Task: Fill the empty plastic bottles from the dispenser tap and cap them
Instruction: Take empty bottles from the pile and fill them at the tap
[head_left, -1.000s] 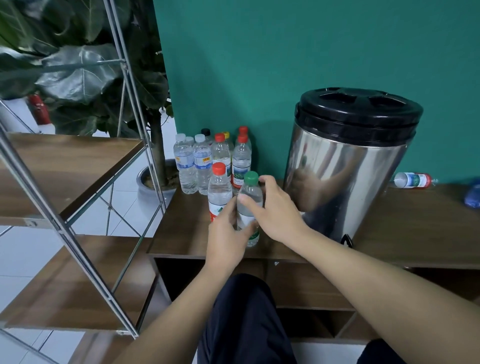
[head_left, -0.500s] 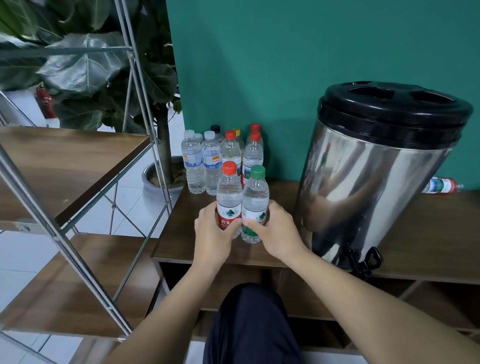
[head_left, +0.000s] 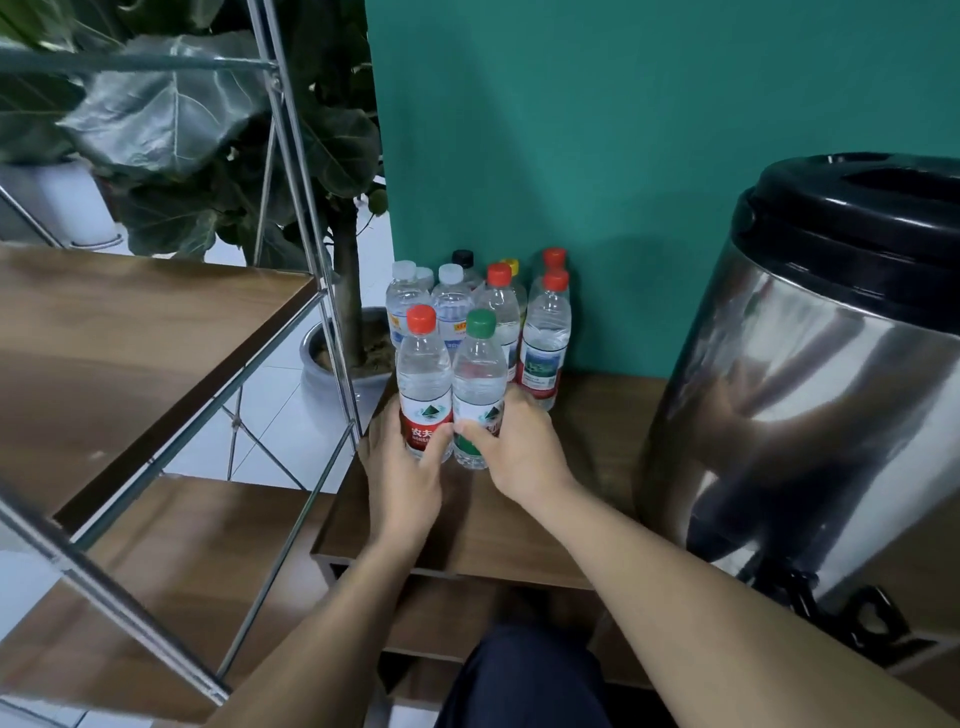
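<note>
Left hand (head_left: 402, 467): curled round the lower body of the red-capped bottle (head_left: 423, 384), thumb laid across its red label; the bottle is held upright, its base on the surface (head_left: 519, 525).
Right hand (head_left: 519, 447): wrapped round the lower body of the green-capped bottle (head_left: 479, 387), thumb pressed on the label at the front, fingers passed behind; this bottle is likewise upright on the surface.
Held pair: the two bottles are set side by side and touching, red cap to the left, green cap to the right; both caps are seated. The hands are met at the thumbs in front of the pair, near the surface's left end.
Contents: both bodies are seen as clear; the fill level cannot be told.
Bottle cluster (head_left: 498, 312): a group of capped bottles is stood just behind the pair, against the teal wall (head_left: 597, 156); white, red, black and yellow caps are shown.
Dispenser (head_left: 810, 395): a steel drum with a black lid, placed on the surface to the right, well apart from the hands.
Tap (head_left: 852, 613): a black fitting at the drum's lower front, beyond the right forearm.
Rack (head_left: 156, 332): a wooden-shelved metal frame is placed to the left, with a potted plant (head_left: 218, 130) behind it.
</note>
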